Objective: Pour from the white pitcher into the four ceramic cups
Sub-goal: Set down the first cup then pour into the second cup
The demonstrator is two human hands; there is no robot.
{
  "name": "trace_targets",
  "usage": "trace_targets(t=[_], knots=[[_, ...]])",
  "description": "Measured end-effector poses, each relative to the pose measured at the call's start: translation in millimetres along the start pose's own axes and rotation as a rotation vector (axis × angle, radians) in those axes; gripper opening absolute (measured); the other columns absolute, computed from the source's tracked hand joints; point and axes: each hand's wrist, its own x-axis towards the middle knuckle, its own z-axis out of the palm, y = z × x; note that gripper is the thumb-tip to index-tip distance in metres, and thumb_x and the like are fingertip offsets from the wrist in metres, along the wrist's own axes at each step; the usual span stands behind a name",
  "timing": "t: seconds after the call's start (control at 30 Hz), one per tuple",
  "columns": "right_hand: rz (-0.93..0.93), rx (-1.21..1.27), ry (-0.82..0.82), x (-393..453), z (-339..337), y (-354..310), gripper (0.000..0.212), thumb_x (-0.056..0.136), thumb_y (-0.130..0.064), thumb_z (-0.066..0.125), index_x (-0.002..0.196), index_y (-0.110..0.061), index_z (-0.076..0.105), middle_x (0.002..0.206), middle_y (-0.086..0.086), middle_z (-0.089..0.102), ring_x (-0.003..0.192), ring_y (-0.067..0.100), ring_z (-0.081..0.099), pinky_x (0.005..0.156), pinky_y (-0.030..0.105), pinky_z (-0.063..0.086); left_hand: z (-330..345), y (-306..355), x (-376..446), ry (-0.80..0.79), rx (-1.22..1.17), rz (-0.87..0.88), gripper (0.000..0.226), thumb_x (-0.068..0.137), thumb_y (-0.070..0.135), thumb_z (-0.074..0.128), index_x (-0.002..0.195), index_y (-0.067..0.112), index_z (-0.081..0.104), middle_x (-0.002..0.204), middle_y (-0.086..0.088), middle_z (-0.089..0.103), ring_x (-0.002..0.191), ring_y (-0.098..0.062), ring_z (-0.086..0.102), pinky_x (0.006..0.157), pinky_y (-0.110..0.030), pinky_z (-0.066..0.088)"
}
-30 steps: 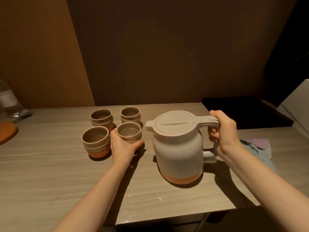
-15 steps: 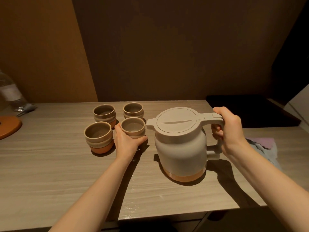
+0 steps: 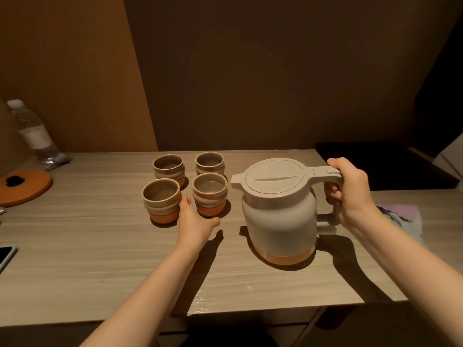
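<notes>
White pitcher (image 3: 279, 221) upright on the desk (image 3: 75, 259), right of centre, lid on, spout turned left toward the cups, orange band at the base. Right hand (image 3: 350, 194) wrapped around the pitcher's handle (image 3: 325, 172), fingers curled under the top bar, thumb along it. Four ceramic cups set in a two-by-two square just left of the pitcher, all upright: far-left cup (image 3: 169, 169), far-right cup (image 3: 210, 162), near-left cup (image 3: 161, 200), near-right cup (image 3: 210, 194). Clear liquid visible in the near-right cup (contents of the other three hard to judge in the dim light). Left hand (image 3: 194, 221) open and loosely cupped, just in front of the near-right cup, fingers reaching into the gap between the two near cups; touching or only close, cannot tell. At the desk's left edge, a plastic bottle (image 3: 32, 132), an orange round lid (image 3: 25, 186) and the corner of a phone (image 3: 6, 256). Behind the right wrist, a crumpled cloth (image 3: 400, 214).
</notes>
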Motion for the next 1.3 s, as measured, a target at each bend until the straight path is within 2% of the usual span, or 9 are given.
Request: trace_targets(t=[0.3, 0.37, 0.43, 0.47, 0.6, 0.67, 0.83, 1.1, 1.3], knots=[[-0.025, -0.048, 0.011, -4, 7, -6, 0.045, 0.092, -0.031, 0.051, 0.052, -0.014, 0.046, 0.038, -0.007, 0.036, 0.037, 0.007, 0.032, 0.05, 0.031, 0.025, -46, 19, -22, 0.042, -0.051, 0.263, 0.086, 0.071, -0.002, 0.078, 0.142, 0.022, 0.036, 0.14, 0.002, 0.05, 0.131, -0.011, 0.045, 0.11, -0.034, 0.039], [-0.036, -0.062, -0.002, -4, 9, -7, 0.044, 0.093, -0.032, 0.051, 0.052, -0.013, 0.047, 0.039, -0.006, 0.038, 0.037, 0.007, 0.033, 0.049, 0.03, 0.026, -55, 24, -21, 0.119, -0.021, 0.319, 0.076, 0.073, -0.001, 0.077, 0.135, 0.022, 0.042, 0.13, 0.006, 0.053, 0.124, -0.01, 0.049, 0.102, -0.025, 0.043], [-0.044, -0.074, -0.008, -4, 10, -8, 0.044, 0.093, -0.033, 0.051, 0.053, -0.014, 0.049, 0.04, -0.006, 0.039, 0.038, 0.006, 0.034, 0.049, 0.028, 0.026, -63, 25, -16, 0.196, 0.025, 0.348, 0.072, 0.074, 0.0, 0.077, 0.134, 0.022, 0.044, 0.126, 0.006, 0.053, 0.117, -0.008, 0.05, 0.088, -0.011, 0.04], [-0.049, -0.076, -0.012, -4, 11, -9, 0.044, 0.093, -0.033, 0.052, 0.053, -0.014, 0.049, 0.04, -0.006, 0.04, 0.038, 0.006, 0.034, 0.048, 0.028, 0.026, -66, 24, -12, 0.229, 0.037, 0.339, 0.073, 0.075, 0.002, 0.077, 0.136, 0.022, 0.043, 0.128, 0.004, 0.053, 0.116, -0.008, 0.048, 0.086, -0.01, 0.037], [-0.057, -0.108, -0.02, -4, 16, -11, 0.045, 0.093, -0.035, 0.053, 0.054, -0.013, 0.051, 0.041, -0.005, 0.042, 0.041, 0.009, 0.036, 0.051, 0.029, 0.029, -72, 13, 9, 0.29, 0.029, 0.173, 0.096, 0.069, 0.01, 0.084, 0.147, 0.022, 0.029, 0.148, -0.003, 0.04, 0.134, -0.021, 0.039, 0.107, -0.039, 0.038], [-0.074, -0.117, -0.014, -3, 17, -10, 0.045, 0.092, -0.036, 0.053, 0.054, -0.012, 0.053, 0.041, -0.004, 0.043, 0.044, 0.011, 0.038, 0.052, 0.029, 0.03, -72, 5, 19, 0.278, 0.016, 0.102, 0.105, 0.065, 0.015, 0.088, 0.149, 0.022, 0.025, 0.15, -0.005, 0.037, 0.138, -0.026, 0.036, 0.11, -0.045, 0.035], [-0.121, -0.107, -0.008, -1, 19, -9, 0.048, 0.094, -0.037, 0.053, 0.055, -0.009, 0.053, 0.042, -0.004, 0.045, 0.04, 0.01, 0.038, 0.05, 0.028, 0.031, -71, -15, 30, 0.269, -0.021, 0.053, 0.115, 0.059, 0.019, 0.091, 0.149, 0.023, 0.02, 0.151, -0.006, 0.036, 0.139, -0.027, 0.035, 0.111, -0.046, 0.033], [-0.166, -0.133, -0.001, -4, 17, -6, 0.051, 0.094, -0.045, 0.052, 0.057, -0.011, 0.055, 0.052, -0.001, 0.049, 0.051, 0.012, 0.044, 0.057, 0.029, 0.036, -67, -26, 36, 0.252, -0.076, 0.051, 0.099, 0.06, 0.017, 0.091, 0.14, 0.02, 0.032, 0.138, -0.005, 0.048, 0.128, -0.025, 0.045, 0.103, -0.04, 0.041], [-0.28, -0.219, 0.014, -5, 21, -2, 0.049, 0.096, -0.041, 0.054, 0.058, -0.01, 0.06, 0.048, -0.01, 0.054, 0.051, 0.003, 0.048, 0.059, 0.03, 0.039, -67, -25, 37, 0.239, -0.064, 0.065, 0.098, 0.059, 0.019, 0.091, 0.138, 0.019, 0.034, 0.136, -0.006, 0.049, 0.126, -0.025, 0.047, 0.099, -0.039, 0.043]])
